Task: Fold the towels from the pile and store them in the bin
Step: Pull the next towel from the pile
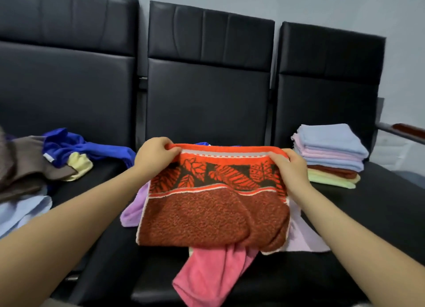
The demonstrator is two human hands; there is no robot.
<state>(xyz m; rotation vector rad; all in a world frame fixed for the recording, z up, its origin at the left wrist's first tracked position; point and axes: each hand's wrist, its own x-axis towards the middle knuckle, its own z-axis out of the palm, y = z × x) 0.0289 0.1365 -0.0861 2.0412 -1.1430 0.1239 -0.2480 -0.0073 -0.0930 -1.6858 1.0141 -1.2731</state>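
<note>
Head camera looks forward and down — close over black seats (pixel 207 113).

Three black padded seats (pixel 208 93) in a row against a pale grey wall (pixel 345 5); wooden-topped armrest (pixel 408 128) at far right.

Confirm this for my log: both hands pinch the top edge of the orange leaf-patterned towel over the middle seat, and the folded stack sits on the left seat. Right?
Not quite. The head view shows the folded stack on the right seat, not the left. The rest holds: left hand and right hand pinch the top edge of the orange leaf-patterned towel over the middle seat.
</note>
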